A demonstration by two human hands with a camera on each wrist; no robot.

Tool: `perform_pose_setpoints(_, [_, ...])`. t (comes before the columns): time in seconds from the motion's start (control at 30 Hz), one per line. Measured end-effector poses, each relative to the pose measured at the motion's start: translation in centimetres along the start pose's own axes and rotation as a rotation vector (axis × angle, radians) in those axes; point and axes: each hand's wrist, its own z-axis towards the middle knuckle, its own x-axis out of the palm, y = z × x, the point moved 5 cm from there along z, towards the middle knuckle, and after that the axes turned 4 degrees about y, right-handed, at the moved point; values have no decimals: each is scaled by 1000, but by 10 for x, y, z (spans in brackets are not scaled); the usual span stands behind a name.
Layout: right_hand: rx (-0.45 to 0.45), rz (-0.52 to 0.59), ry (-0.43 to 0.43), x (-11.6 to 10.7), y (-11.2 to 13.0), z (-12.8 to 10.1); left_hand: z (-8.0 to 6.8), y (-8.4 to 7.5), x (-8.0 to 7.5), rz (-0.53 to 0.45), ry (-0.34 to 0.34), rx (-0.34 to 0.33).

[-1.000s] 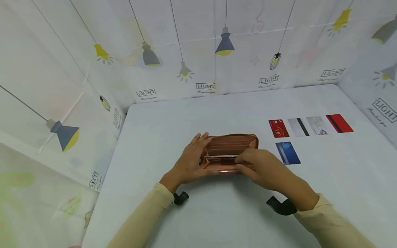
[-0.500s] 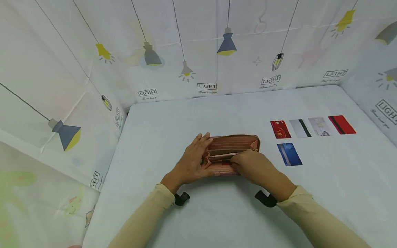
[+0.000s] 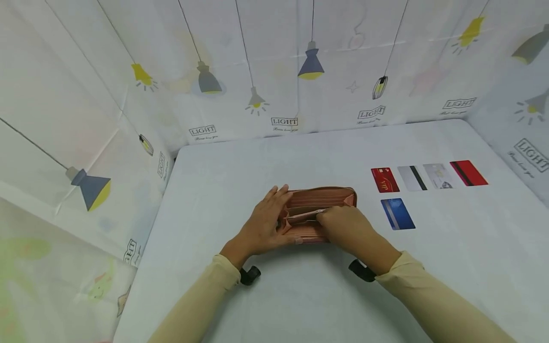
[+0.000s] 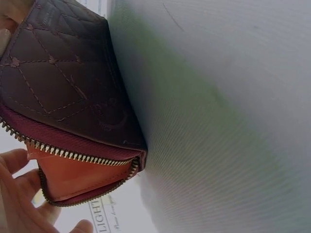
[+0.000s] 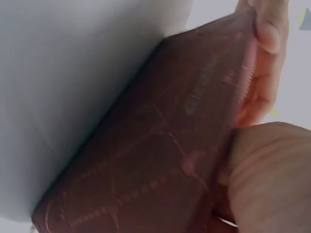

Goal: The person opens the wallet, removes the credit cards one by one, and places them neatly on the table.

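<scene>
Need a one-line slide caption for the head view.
Both hands, left and right, hold an open wallet beside five cards.

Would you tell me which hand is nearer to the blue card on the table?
Right. The right hand lies just left of the blue card; the left hand holds the wallet's far end.

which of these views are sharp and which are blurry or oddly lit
Head view: even soft light, sharp, with wide-angle bending at the edges; the wallet, both hands and the cards read clearly. Left wrist view: the wallet's zipper is crisp, the table soft with a greenish tint. Right wrist view: too close, the wallet and the thumb are blurred.
</scene>
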Motion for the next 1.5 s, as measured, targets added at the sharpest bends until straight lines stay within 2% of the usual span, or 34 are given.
perform_pose_setpoints(0.13, [-4, 37, -35, -15, -4, -8, 0, 1, 0, 10, 18, -22])
perform_pose_setpoints(0.23, [-3, 172, -70, -26, -13, -15, -2, 0, 0, 12, 23, -44])
perform_pose_setpoints(0.33, [5, 367, -123, -38, -30, -25, -4, -3, -2, 8, 15, -47])
perform_pose_setpoints(0.47, [42, 544, -210, -57, -65, -45, -1, -8, -1, 3, 9, -28])
perform_pose_setpoints(0.6, [128, 597, -312, -67, -107, -64, -1, -9, 1, -2, 9, -18])
perform_pose_setpoints(0.67, [197, 636, -335, -67, -128, -73, -2, -9, 2, -1, 10, -21])
perform_pose_setpoints(0.83, [431, 738, -301, -50, -179, -93, -2, -8, 3, -1, 4, -22])
perform_pose_setpoints(0.93, [553, 767, -255, -32, -207, -106, -2, -9, 3, -6, 1, -13])
perform_pose_setpoints(1.03, [636, 804, -194, -9, -232, -119, -1, -10, 3, -4, 3, -6])
perform_pose_setpoints(1.17, [703, 885, -118, 24, -258, -135, -1, -10, 3, -5, 13, -11])
perform_pose_setpoints(1.3, [735, 979, -78, 51, -272, -145, -1, -10, 3, -10, 12, -11])
perform_pose_setpoints(1.4, [750, 1013, -49, 65, -277, -148, -1, -9, 3, -12, 12, -12])
perform_pose_setpoints(1.5, [762, 996, -22, 74, -279, -149, -1, -9, 3, -10, 12, -10])
